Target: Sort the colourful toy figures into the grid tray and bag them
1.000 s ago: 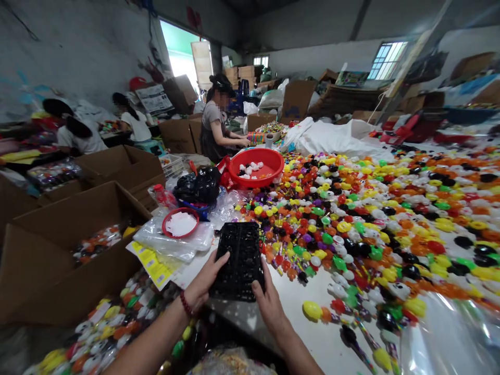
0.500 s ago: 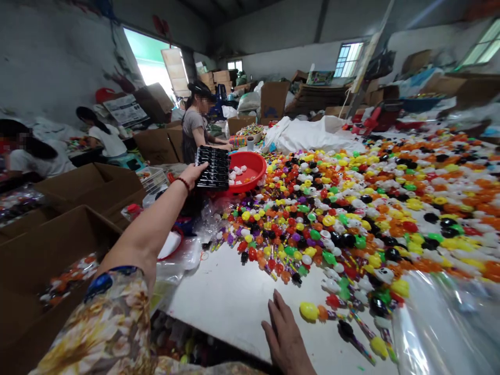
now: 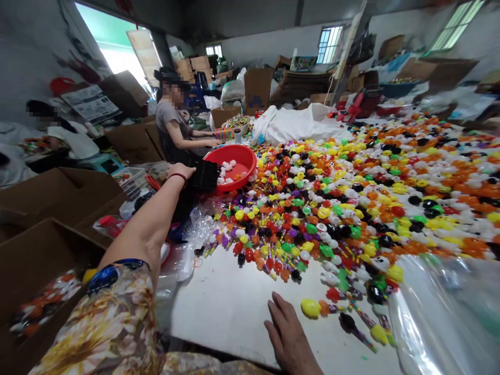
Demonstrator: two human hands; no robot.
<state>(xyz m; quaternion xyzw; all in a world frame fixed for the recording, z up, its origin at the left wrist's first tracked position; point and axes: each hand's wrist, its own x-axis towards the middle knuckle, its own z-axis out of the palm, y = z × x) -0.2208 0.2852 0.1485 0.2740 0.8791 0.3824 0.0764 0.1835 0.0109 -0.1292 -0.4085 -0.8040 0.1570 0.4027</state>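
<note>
My left hand, at the end of my outstretched arm, is closed on the near edge of a black ribbed plastic tray. The tray is tilted and reaches the near left rim of a red basin, in which small white pieces lie. Whether tray and rim touch I cannot tell. Flat on the white table rests my right hand, fingers stretched out and holding nothing. Just right of it lie sticks with bulb-shaped heads, one with a yellow head and one with a black head.
A big heap of coloured toy-headed sticks covers the table's far and right parts. Clear plastic bags lie at the right edge. Cardboard boxes stand on the left. Beyond the basin a co-worker handles colourful sticks.
The tray has gone from upright, its ribbed face toward me, to tilted and lower beside the basin. My view has swung slightly right. The right hand has stayed on the table.
</note>
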